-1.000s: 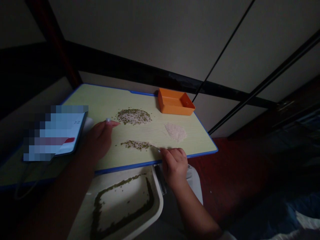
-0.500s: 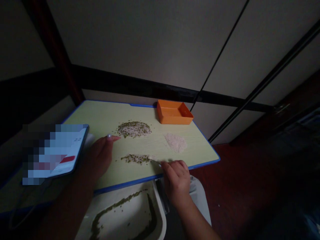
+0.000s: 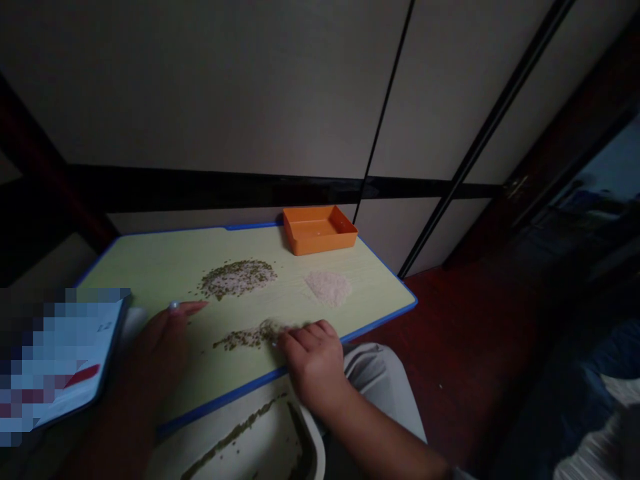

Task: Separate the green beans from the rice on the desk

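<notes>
My right hand (image 3: 316,357) is closed on a thin metal tool, mostly hidden by the fingers, so its kind does not show. Its fingertips are at the right end of a small pile of mixed green beans and white grains (image 3: 245,338), where motion blurs the grains. Hovering near the board's left side, my left hand (image 3: 167,333) has a finger stretched out and holds nothing; a shiny round spot shows on it. Just beyond that fingertip lies a larger mixed pile (image 3: 237,278). A heap of white grains (image 3: 329,287) rests to the right.
An orange tray (image 3: 323,243) stands at the back of the pale, blue-edged board (image 3: 165,257). At the left is a tablet or phone (image 3: 95,353), partly pixelated. Below the front edge sits a white basin (image 3: 317,440) holding green beans. Cabinet panels rise behind.
The camera view has swung right, so the board appears farther left and lower. My right hand has moved closer to the small pile, stirring its right end. My left hand keeps its pose.
</notes>
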